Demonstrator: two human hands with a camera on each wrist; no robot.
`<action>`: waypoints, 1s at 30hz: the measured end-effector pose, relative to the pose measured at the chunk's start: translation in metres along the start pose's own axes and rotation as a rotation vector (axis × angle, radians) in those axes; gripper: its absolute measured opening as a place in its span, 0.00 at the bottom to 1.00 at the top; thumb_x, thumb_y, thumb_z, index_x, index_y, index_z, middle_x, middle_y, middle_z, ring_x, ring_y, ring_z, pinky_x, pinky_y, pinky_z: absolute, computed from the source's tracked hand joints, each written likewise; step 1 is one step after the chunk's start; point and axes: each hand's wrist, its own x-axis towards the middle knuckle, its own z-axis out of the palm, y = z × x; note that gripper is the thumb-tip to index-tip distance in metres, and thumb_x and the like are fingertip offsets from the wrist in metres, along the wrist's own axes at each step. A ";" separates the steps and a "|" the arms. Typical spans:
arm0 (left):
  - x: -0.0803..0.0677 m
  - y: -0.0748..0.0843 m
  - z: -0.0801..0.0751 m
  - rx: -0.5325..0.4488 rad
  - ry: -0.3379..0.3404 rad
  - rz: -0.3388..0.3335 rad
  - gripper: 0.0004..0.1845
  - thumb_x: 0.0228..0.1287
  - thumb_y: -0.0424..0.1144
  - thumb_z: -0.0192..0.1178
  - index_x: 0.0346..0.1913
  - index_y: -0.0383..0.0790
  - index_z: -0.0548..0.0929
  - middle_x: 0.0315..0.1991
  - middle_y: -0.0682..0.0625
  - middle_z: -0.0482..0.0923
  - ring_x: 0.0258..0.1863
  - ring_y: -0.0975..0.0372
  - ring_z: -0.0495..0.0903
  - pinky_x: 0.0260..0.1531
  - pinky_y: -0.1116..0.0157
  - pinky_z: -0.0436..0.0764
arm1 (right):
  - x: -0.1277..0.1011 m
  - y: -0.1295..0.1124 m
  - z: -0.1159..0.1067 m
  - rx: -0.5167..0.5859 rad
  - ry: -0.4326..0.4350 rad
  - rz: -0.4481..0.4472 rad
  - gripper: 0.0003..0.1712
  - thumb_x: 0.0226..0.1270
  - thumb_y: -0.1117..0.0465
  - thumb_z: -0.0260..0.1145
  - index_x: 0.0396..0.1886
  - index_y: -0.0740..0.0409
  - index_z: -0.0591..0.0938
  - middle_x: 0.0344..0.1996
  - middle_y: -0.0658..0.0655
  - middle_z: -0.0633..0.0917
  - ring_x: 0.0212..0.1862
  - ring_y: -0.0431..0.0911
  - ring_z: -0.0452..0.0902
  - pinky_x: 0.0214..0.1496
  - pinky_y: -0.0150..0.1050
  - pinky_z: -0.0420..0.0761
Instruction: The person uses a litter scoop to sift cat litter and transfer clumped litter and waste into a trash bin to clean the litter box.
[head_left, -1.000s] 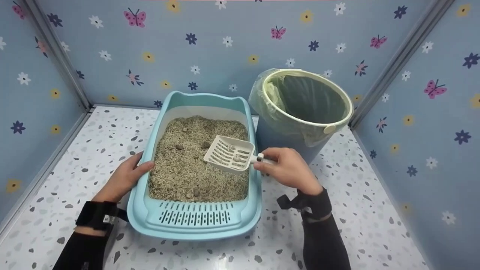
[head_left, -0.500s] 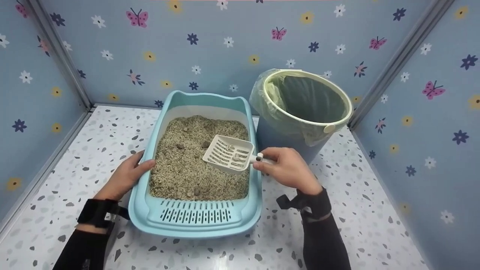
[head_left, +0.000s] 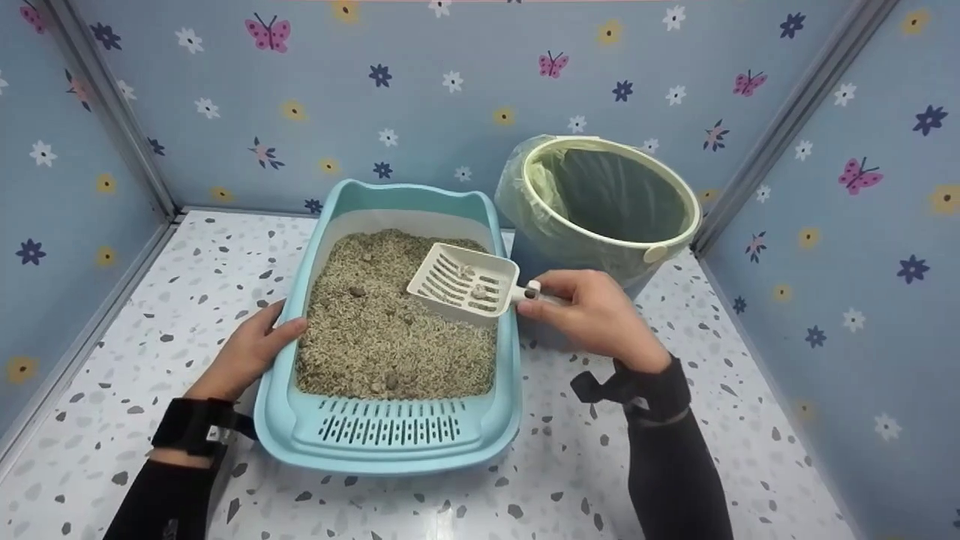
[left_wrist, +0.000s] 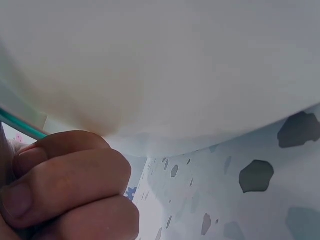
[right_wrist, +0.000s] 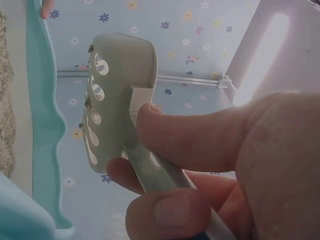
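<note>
Our left hand [head_left: 251, 349] grips the left rim of the blue litter box [head_left: 386, 456] | our right hand [head_left: 600, 315] pinches the handle of the slotted litter scoop [head_left: 461, 283], raised over the litter [head_left: 390, 349] | pale lumps [head_left: 480, 291], perhaps clumps, in scoop | bag-lined bin [head_left: 609, 240] right of box | flowered wall [head_left: 420, 45] behind

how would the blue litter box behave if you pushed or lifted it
The litter box is probably heavy, since litter covers its floor. Its moulded rim looks stiff, so it should hardly flex where the left hand grips. The litter looks grainy, so it may slide if tilted.
</note>
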 end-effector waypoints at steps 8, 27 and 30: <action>0.001 0.001 0.000 0.016 0.005 0.004 0.40 0.88 0.49 0.56 0.88 0.29 0.58 0.57 0.31 0.78 0.49 0.55 0.85 0.50 0.67 0.87 | 0.004 -0.014 -0.053 -0.030 0.056 0.096 0.12 0.76 0.46 0.78 0.40 0.49 0.92 0.22 0.47 0.73 0.28 0.44 0.70 0.32 0.39 0.72; -0.001 0.000 -0.001 0.021 -0.004 -0.006 0.42 0.89 0.52 0.55 0.89 0.31 0.55 0.62 0.31 0.77 0.53 0.53 0.84 0.51 0.68 0.86 | 0.029 0.025 -0.130 -0.297 0.200 0.239 0.28 0.81 0.36 0.69 0.46 0.57 0.92 0.25 0.50 0.76 0.30 0.49 0.70 0.31 0.44 0.68; -0.001 0.000 -0.001 0.018 -0.014 -0.007 0.42 0.89 0.52 0.55 0.90 0.32 0.54 0.67 0.31 0.76 0.57 0.52 0.83 0.53 0.69 0.85 | 0.031 0.032 -0.132 -0.333 0.193 0.243 0.26 0.82 0.38 0.69 0.45 0.58 0.92 0.22 0.49 0.73 0.26 0.47 0.68 0.30 0.44 0.68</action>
